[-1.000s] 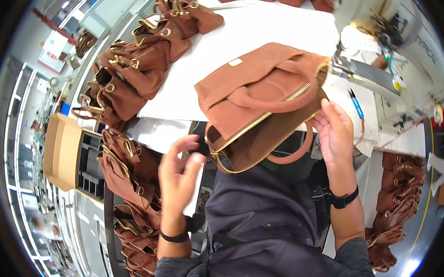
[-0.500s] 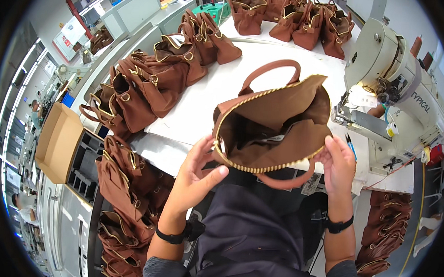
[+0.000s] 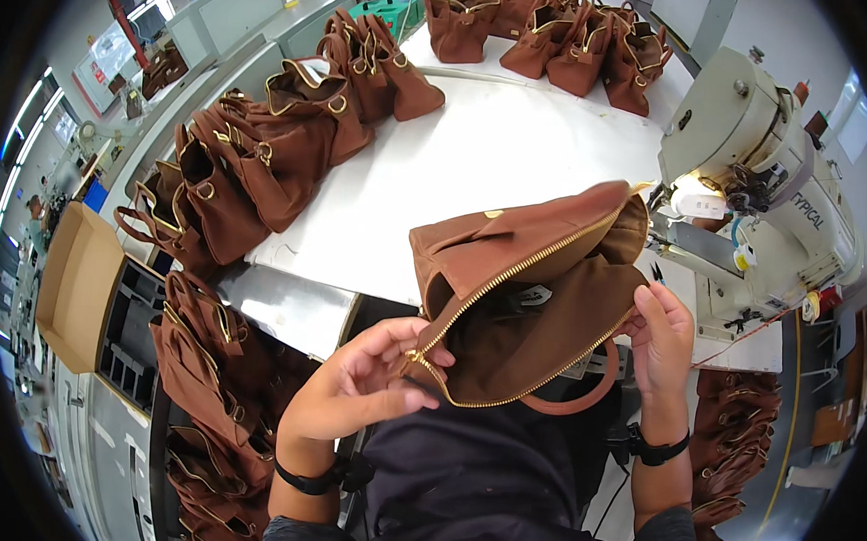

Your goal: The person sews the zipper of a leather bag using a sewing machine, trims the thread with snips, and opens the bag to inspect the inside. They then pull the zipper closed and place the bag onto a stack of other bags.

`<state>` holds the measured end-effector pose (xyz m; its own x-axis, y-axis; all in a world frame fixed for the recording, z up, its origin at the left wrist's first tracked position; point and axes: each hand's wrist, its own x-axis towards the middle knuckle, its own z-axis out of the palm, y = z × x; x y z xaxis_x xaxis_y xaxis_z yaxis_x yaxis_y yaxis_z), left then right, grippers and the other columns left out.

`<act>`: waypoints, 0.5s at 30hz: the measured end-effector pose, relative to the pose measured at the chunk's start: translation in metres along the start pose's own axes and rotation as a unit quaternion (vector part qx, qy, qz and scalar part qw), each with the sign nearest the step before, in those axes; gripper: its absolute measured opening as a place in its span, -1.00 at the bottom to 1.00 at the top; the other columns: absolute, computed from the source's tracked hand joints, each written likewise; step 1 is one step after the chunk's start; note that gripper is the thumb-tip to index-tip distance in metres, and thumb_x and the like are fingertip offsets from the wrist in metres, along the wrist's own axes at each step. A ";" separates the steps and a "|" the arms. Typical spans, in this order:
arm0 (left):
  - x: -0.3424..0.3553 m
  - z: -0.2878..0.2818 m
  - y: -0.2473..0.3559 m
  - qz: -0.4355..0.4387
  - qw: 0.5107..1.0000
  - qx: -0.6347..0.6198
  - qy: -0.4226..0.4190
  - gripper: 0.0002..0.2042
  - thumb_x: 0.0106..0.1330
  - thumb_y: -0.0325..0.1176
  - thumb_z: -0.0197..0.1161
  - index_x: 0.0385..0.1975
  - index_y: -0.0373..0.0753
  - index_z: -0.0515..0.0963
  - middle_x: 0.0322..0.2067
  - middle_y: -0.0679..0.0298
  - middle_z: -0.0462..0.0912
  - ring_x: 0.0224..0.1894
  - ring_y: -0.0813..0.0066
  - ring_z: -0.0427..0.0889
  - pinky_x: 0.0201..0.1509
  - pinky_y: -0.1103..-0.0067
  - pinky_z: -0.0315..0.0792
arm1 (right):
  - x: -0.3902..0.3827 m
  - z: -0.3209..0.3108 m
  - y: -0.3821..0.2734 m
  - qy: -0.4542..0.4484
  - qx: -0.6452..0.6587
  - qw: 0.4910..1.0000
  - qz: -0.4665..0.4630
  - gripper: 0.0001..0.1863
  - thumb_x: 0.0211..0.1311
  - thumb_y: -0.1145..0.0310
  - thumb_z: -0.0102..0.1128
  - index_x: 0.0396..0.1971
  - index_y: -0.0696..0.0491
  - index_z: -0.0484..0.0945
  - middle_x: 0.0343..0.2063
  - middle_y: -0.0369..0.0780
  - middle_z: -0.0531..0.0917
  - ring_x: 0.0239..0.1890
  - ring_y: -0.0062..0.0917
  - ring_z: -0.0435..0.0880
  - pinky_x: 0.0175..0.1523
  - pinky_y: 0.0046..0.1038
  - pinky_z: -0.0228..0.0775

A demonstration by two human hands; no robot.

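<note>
– While the brown bag (image 3: 552,334) is tipped open between both hands, can you make out any writing?

– Barely. White tag (image 3: 536,296) inside it, print's too small for me. The little gold plate (image 3: 494,214) on the front is just a blob. Sewing machine (image 3: 716,118) on the right has big dark lettering along its arm, that's the readable bit.

– And the hands?

– Left hand (image 3: 356,378) is at the end of the zip (image 3: 521,265), fingers bunched over the rim with tips poking inside, thumb spread away below. Right hand (image 3: 661,343) pinches the near rim; some fingertips are behind the bag, so can't tell how they sit.

– Anything else half hidden?

– Snips (image 3: 657,273) only show their dark tips above the right hand. The bags (image 3: 578,64) up top run out of frame.

– Room to move?

– The bag's held over the near edge of the white table (image 3: 458,156), with a broad stretch of tabletop toward the row of bags (image 3: 254,166) on the left. Right's tight: its far corner sits just beside the machine, can't tell if they touch.
</note>
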<state>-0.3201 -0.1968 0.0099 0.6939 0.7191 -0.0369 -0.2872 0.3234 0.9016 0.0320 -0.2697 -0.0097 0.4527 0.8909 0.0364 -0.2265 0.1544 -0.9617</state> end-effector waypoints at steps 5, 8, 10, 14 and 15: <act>-0.002 0.006 -0.004 -0.037 0.998 -0.045 0.030 -0.55 0.41 -0.52 0.38 0.25 -0.53 0.47 -0.02 -0.01 0.70 -0.05 0.31 0.77 -0.08 0.41 0.78 | -0.003 -0.013 0.001 -0.011 -0.044 0.999 0.002 -0.74 0.60 0.33 0.19 -0.05 0.25 0.68 -0.33 -0.19 0.80 -0.38 -0.56 0.76 -0.19 -0.49 0.65; -0.002 0.003 -0.007 -0.032 0.999 -0.030 0.025 -0.60 0.41 -0.52 0.39 0.18 -0.55 0.52 -0.06 0.02 0.71 -0.13 0.38 0.78 -0.16 0.45 0.81 | -0.004 -0.014 0.000 -0.020 -0.039 0.999 0.004 -0.73 0.60 0.32 0.20 -0.05 0.26 0.68 -0.33 -0.20 0.79 -0.37 -0.56 0.76 -0.19 -0.50 0.65; -0.003 -0.001 -0.006 -0.005 0.999 -0.042 -0.005 -0.62 0.48 -0.56 0.34 0.25 -0.51 0.53 -0.05 0.10 0.75 -0.07 0.47 0.75 -0.05 0.50 0.77 | -0.003 -0.009 -0.003 -0.027 -0.050 0.998 0.003 -0.72 0.60 0.31 0.20 -0.06 0.26 0.67 -0.33 -0.20 0.79 -0.37 -0.57 0.75 -0.19 -0.50 0.65; 0.001 -0.004 0.005 0.088 0.988 -0.116 0.054 -0.50 0.49 -0.56 0.29 0.39 -0.53 0.42 0.08 -0.02 0.73 0.08 0.31 0.78 0.07 0.46 0.79 | 0.018 0.014 -0.015 -0.039 -0.063 0.997 0.000 -0.71 0.61 0.29 0.19 -0.06 0.26 0.67 -0.33 -0.20 0.78 -0.36 -0.58 0.74 -0.18 -0.50 0.65; 0.004 -0.005 0.009 0.100 0.989 -0.087 0.069 -0.47 0.51 -0.55 0.26 0.45 -0.53 0.36 0.16 -0.07 0.70 0.14 0.27 0.77 0.14 0.43 0.77 | 0.028 0.023 -0.021 -0.067 -0.069 0.995 0.002 -0.67 0.63 0.26 0.16 -0.04 0.26 0.68 -0.31 -0.19 0.79 -0.29 -0.57 0.75 -0.13 -0.50 0.65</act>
<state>-0.3229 -0.1877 0.0162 0.5177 0.8530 0.0658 -0.5270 0.2574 0.8100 0.0302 -0.2380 0.0178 0.3310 0.9417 0.0604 -0.1037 0.0999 -0.9896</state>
